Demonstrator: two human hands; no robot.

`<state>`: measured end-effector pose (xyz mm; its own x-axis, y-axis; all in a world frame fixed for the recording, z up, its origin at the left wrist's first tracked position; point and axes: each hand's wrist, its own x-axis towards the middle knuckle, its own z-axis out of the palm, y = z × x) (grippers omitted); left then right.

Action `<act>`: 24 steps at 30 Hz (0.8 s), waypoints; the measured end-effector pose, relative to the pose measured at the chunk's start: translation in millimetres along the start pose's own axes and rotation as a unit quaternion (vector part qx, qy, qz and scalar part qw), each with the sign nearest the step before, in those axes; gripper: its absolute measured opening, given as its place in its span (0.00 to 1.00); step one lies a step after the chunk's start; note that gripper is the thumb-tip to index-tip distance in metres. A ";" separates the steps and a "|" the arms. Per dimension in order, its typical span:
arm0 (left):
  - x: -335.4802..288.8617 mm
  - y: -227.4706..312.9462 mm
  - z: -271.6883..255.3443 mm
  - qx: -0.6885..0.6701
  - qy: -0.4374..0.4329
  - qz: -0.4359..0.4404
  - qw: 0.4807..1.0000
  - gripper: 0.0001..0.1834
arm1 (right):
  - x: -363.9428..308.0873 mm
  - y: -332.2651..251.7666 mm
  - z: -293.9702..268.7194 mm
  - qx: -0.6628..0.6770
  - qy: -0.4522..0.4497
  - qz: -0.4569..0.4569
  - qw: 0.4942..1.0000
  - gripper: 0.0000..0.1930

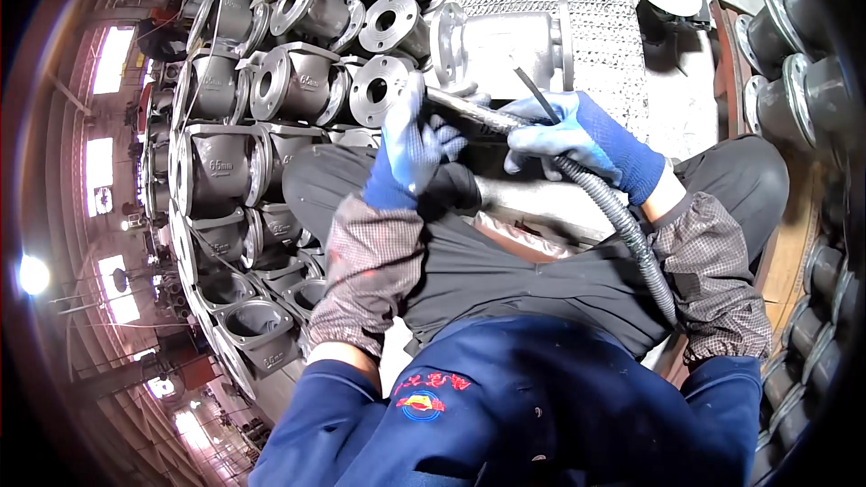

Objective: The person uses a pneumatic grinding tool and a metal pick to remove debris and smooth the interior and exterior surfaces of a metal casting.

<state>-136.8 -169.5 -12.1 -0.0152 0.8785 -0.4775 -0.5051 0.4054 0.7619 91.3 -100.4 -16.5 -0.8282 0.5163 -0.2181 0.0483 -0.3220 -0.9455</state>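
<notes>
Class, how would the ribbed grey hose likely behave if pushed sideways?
The hose would probably flex, since it already curves away from the right hand. Its closely ribbed build suggests some springiness rather than limpness, and may make it less slippery to grip.

Free passage: over the mat (603, 36), right of the casting (510, 43). Obstacles: hose (624, 221), slanting from the right hand (568, 131) across the lap (505, 287); valves (216, 167) stacked at left; flanged pieces (794, 99) along the right edge.
</notes>
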 end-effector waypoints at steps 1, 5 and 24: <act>5.6 4.7 2.0 -0.027 -0.015 0.024 0.999 0.40 | -0.6 -9.0 6.5 0.020 -0.011 0.002 1.000 0.23; 24.6 31.9 7.2 0.036 -0.052 0.096 0.993 0.37 | 15.8 -2.9 12.2 -0.029 0.058 -0.041 0.997 0.22; 49.9 40.9 3.5 -0.014 -0.049 -0.016 0.999 0.41 | 82.5 2.1 55.6 0.349 -0.035 0.031 0.936 0.18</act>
<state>-155.2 -108.2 -3.2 0.0857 0.8862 -0.4553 -0.5286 0.4278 0.7332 -8.0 -102.7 -23.1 -0.8716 0.4339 -0.2283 -0.2587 -0.8025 -0.5377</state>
